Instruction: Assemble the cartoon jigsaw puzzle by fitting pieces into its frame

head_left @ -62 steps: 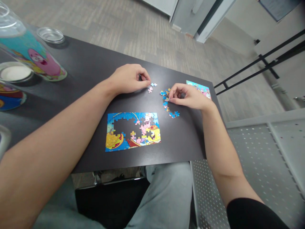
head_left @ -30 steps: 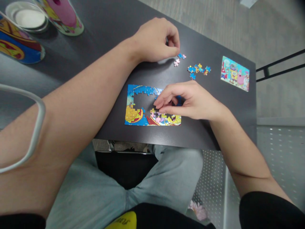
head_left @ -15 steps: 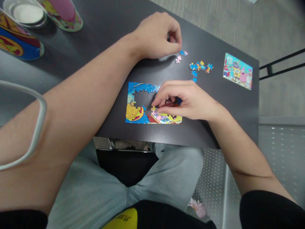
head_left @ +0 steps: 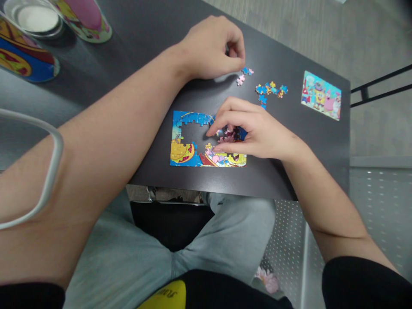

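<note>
A partly assembled jigsaw puzzle (head_left: 182, 152) with a cartoon picture lies near the table's front edge, a dark gap inside its frame. Over its right part hovers my right hand (head_left: 247, 126), thumb and fingers apart, nothing visible between them; it hides some of the pieces. Farther back, my left hand (head_left: 215, 47) rests on the table with curled fingers, the thumb close to the fingertips. Whether anything is inside is hidden. Just beside those fingertips lie a pink puzzle piece (head_left: 240, 80) and a blue-and-pink piece (head_left: 247, 71).
Several loose blue and yellow pieces (head_left: 267, 89) lie beyond my right hand. A cartoon picture card (head_left: 322, 95) is near the table's right edge. At the back left are a blue illustrated tin (head_left: 28, 60), a pink-green one (head_left: 88, 21) and a round lid-like item (head_left: 38, 18).
My right hand has lifted slightly and its fingers have spread from the thumb, uncovering more of the puzzle's pink and dark pieces. My left hand has stayed in place.
</note>
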Motion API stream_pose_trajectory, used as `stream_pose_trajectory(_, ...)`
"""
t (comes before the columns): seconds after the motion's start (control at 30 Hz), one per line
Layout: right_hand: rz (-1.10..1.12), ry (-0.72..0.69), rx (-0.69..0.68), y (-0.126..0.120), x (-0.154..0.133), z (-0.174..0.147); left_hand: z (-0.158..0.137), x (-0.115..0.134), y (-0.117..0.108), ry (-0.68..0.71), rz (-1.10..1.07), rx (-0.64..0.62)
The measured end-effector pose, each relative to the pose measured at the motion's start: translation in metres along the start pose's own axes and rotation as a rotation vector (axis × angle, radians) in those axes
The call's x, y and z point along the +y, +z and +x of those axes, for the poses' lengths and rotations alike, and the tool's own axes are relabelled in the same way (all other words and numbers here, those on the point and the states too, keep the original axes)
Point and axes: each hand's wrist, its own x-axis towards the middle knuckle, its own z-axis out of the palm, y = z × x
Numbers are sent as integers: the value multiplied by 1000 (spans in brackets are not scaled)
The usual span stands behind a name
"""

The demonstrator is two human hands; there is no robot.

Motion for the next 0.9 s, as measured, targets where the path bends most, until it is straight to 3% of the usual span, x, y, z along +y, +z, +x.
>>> stream_pose_trajectory(0.13,30,33,53,-6,-6,0,0,1,1,4,-14,-9)
stream_pose_trajectory(0.27,-31,112,303,-19,1,-3,-1,5,-3,-19,7,-25)
stream_pose_trajectory(0.43,-140,133,771,-51,55,-17,-1,-6,-2,-19,31,-20)
stream_pose_trajectory(0.53,-198,124,935,-72,89,-30,3,-22,3,21,-26,-14)
stream_pose_trajectory(0.67,-398,169,816,-83,102,-40,6,-35,6,25,-31,-10)
stream_pose_trajectory(0.9,-489,241,541,-56,85,-27,-3,-28,-2,37,-55,-46)
